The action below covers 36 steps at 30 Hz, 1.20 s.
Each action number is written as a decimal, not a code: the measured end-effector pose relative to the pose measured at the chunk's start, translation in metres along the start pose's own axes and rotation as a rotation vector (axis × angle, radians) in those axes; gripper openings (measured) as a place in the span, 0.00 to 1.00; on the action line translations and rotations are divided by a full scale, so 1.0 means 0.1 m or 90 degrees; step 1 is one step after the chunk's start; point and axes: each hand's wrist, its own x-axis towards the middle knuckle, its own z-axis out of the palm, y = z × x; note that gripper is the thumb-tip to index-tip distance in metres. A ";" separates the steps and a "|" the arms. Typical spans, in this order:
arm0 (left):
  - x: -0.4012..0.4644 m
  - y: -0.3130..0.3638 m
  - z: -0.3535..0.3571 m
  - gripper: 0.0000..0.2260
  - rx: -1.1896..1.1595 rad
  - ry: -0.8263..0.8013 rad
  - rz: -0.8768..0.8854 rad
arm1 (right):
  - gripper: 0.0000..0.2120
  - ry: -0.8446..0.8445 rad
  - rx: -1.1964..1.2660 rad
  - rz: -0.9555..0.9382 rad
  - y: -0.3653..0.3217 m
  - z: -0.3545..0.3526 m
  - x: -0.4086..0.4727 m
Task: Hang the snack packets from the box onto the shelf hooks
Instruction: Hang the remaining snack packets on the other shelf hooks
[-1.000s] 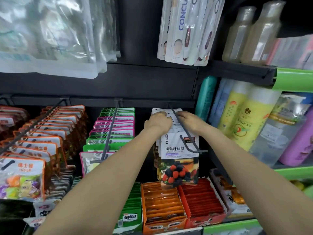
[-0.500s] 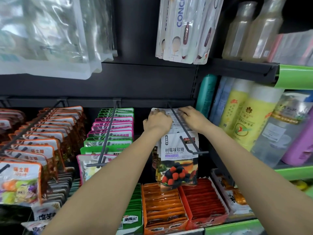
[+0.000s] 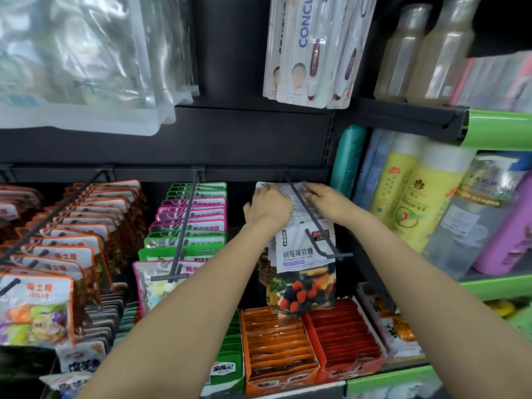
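A dark shelf (image 3: 253,133) carries rows of hooks. On the left hang orange packets (image 3: 72,240), in the middle green and pink packets (image 3: 190,220). On the right hook (image 3: 313,223) hangs a row of raspberry packets (image 3: 305,272), above orange and red boxes (image 3: 311,347). The left hand (image 3: 267,207) and right hand (image 3: 325,198) rest on the packet tops either side of the hook, fingers pressing the back ones; whether they pinch any I cannot tell.
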 end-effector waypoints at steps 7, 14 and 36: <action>-0.24 -0.04 0.06 0.18 -0.131 0.016 0.065 | 0.18 0.072 0.167 0.001 0.14 0.13 -0.44; -0.50 -0.10 0.01 0.19 -0.033 0.006 0.159 | 0.18 0.129 0.199 -0.020 0.07 0.19 -0.74; -1.77 -0.58 -0.07 0.15 0.064 0.115 0.342 | 0.15 0.247 0.124 -0.012 -0.25 0.62 -2.03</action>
